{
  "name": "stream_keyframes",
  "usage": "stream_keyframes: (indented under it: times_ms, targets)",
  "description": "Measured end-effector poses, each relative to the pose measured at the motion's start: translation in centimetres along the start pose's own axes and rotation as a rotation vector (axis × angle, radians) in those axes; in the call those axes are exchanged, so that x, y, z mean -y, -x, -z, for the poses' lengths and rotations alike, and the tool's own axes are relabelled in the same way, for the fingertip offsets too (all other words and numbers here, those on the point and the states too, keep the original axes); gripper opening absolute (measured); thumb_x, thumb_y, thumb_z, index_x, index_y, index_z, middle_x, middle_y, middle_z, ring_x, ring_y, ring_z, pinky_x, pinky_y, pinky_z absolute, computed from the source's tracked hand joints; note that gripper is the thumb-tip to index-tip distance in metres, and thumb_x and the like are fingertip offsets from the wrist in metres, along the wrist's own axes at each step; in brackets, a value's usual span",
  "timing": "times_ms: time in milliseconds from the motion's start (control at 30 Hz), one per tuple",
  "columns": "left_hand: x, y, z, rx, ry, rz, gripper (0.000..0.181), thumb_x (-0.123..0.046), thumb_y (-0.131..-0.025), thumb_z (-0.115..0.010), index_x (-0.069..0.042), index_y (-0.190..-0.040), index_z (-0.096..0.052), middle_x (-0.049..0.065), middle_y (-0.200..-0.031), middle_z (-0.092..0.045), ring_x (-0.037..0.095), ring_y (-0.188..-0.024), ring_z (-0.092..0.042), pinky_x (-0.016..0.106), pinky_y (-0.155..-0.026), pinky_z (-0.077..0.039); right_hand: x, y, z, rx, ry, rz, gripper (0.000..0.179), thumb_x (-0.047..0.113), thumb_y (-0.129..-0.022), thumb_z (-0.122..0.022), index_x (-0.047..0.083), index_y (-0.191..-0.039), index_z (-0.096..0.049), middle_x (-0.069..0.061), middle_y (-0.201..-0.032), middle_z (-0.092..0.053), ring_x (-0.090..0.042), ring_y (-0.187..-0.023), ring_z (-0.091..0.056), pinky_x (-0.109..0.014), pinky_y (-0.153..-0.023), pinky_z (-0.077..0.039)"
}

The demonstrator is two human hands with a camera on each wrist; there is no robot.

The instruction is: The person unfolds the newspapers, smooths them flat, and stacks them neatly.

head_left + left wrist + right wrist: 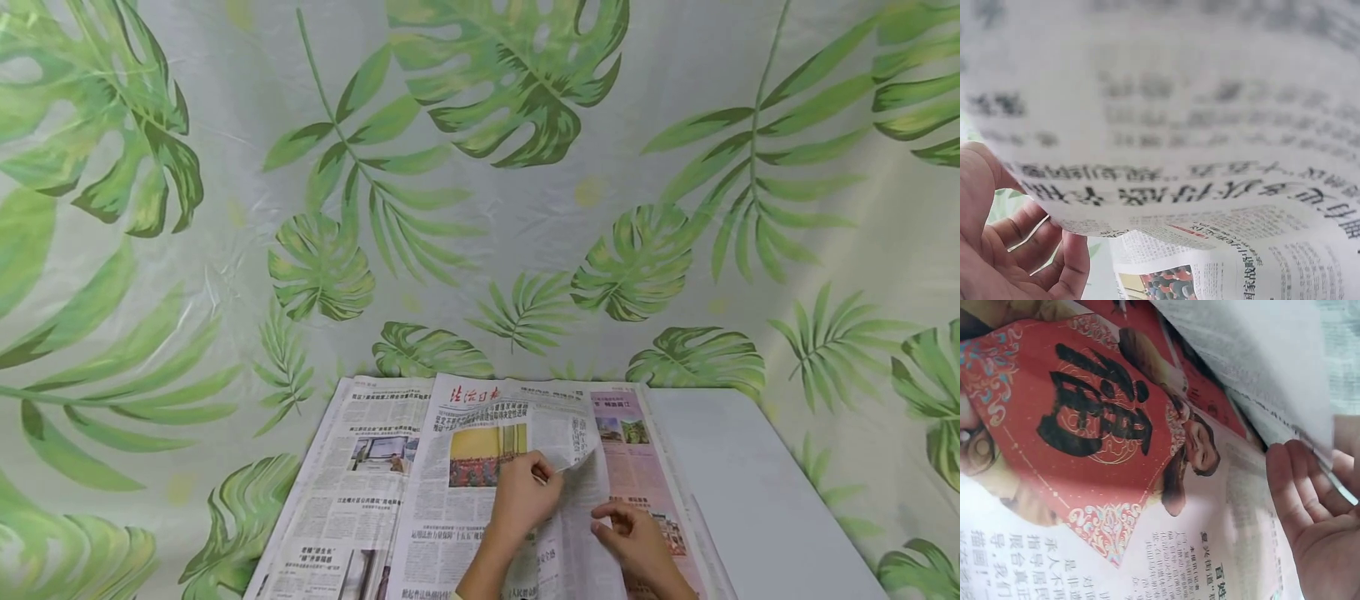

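Note:
A printed newspaper (465,500) with a red title and a crowd photograph lies in the middle of the head view. My left hand (525,493) pinches the lifted upper right part of its top sheet, which curls over. Close up in the left wrist view, the blurred sheet (1166,125) hides part of the left hand (1022,244). Lower on the same sheet's right edge, my right hand (637,537) holds the paper between thumb and fingers. The right wrist view shows that raised sheet (1272,356) running into the right hand (1316,512).
Beneath lies another newspaper page (360,500) on the left and a pink page (637,467) on the right. A red diamond-shaped picture (1085,425) is printed on a page below. A white board (757,492) extends to the right. Leaf-patterned cloth (525,208) surrounds everything.

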State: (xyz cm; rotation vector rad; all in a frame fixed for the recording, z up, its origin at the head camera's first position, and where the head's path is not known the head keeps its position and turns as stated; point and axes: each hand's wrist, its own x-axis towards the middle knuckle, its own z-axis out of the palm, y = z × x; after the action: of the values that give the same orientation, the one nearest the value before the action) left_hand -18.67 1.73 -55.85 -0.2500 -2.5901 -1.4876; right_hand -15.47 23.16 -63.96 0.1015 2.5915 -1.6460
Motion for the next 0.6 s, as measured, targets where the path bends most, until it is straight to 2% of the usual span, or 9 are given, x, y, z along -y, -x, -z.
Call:
stream_keyframes:
  times_ms: [100, 267, 467, 533, 600]
  targets:
    - [-0.2, 0.0, 0.5, -0.011, 0.011, -0.013, 0.017, -0.015, -0.086, -0.070, -0.023, -0.072, -0.066, -0.014, -0.067, -0.063, -0.002, -0.055, -0.054, 0.019, -0.056, -0.047, -0.3, -0.1, -0.1, -0.016, 0.071, -0.019, 0.021, 0.017, -0.087, -0.081, 0.013, -0.108, -0.078, 0.004, -0.051, -0.042, -0.007, -0.041, -0.029, -0.023, -0.041, -0.031]
    - [-0.7, 0.0, 1.3, -0.020, 0.042, -0.035, 0.017, -0.015, -0.087, -0.071, -0.023, -0.072, -0.068, -0.013, -0.068, -0.065, -0.002, -0.056, -0.055, 0.019, -0.057, -0.048, -0.6, -0.2, -0.3, -0.050, 0.118, -0.011, 0.023, 0.015, -0.086, -0.082, 0.015, -0.108, -0.080, 0.003, -0.052, -0.042, -0.007, -0.042, -0.028, -0.023, -0.041, -0.030]
    - [-1.0, -0.2, 2.2, -0.065, 0.101, -0.047, 0.015, -0.017, -0.087, -0.075, -0.024, -0.074, -0.072, -0.013, -0.068, -0.065, -0.001, -0.059, -0.057, 0.018, -0.060, -0.050, -0.6, -0.3, -0.2, -0.095, 0.116, -0.012, 0.018, 0.014, -0.089, -0.079, 0.015, -0.108, -0.080, -0.001, -0.068, -0.054, -0.006, -0.046, -0.029, -0.025, -0.049, -0.035]
    - [-1.2, -0.2, 2.7, -0.080, 0.122, -0.057, 0.014, -0.017, -0.088, -0.076, -0.024, -0.076, -0.074, -0.012, -0.068, -0.065, 0.000, -0.060, -0.057, 0.019, -0.060, -0.050, -0.4, -0.3, -0.1, -0.110, 0.108, -0.011, 0.017, 0.013, -0.090, -0.079, 0.015, -0.106, -0.080, -0.003, -0.078, -0.063, -0.006, -0.047, -0.028, -0.025, -0.050, -0.035]
    - [-1.3, -0.2, 3.1, -0.089, 0.138, -0.073, 0.013, -0.017, -0.089, -0.075, -0.024, -0.078, -0.075, -0.011, -0.068, -0.066, 0.000, -0.060, -0.058, 0.019, -0.060, -0.050, -0.3, -0.2, 0.1, -0.120, 0.110, -0.011, 0.017, 0.013, -0.090, -0.079, 0.016, -0.107, -0.080, -0.006, -0.093, -0.072, -0.002, -0.055, -0.038, -0.022, -0.056, -0.039]
